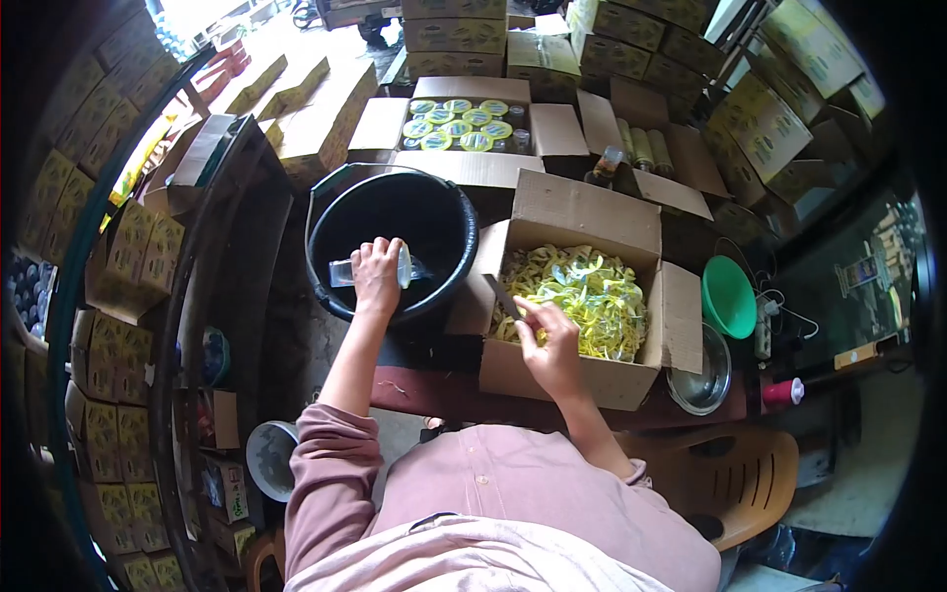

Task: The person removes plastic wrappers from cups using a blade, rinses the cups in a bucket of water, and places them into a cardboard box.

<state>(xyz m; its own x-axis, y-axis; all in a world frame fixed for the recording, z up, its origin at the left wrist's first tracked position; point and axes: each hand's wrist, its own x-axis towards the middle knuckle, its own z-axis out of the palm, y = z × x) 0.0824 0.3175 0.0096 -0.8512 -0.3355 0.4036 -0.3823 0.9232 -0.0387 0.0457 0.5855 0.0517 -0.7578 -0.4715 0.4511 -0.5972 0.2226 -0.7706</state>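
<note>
My left hand (pixel 377 274) is closed around a clear plastic cup (pixel 341 273), tipped on its side over the mouth of a black bucket (pixel 460 212). Part of the cup is hidden behind my fingers. My right hand (pixel 548 340) pinches a dark, flat blade (pixel 501 296), perhaps a knife, with its tip pointing up and left. That hand is above the near left side of an open cardboard box (pixel 582 375). Inside the box lies a heap of crumpled yellow and clear plastic strips (pixel 592 296).
Behind stands an open carton of yellow-lidded cups (pixel 457 128). A green basin (pixel 728 296), a glass bowl (pixel 702 380) and a pink spool (pixel 782 392) are at the right. A dark shelf (pixel 232 207) runs along the left, and a chair (pixel 750 474) stands behind my right arm.
</note>
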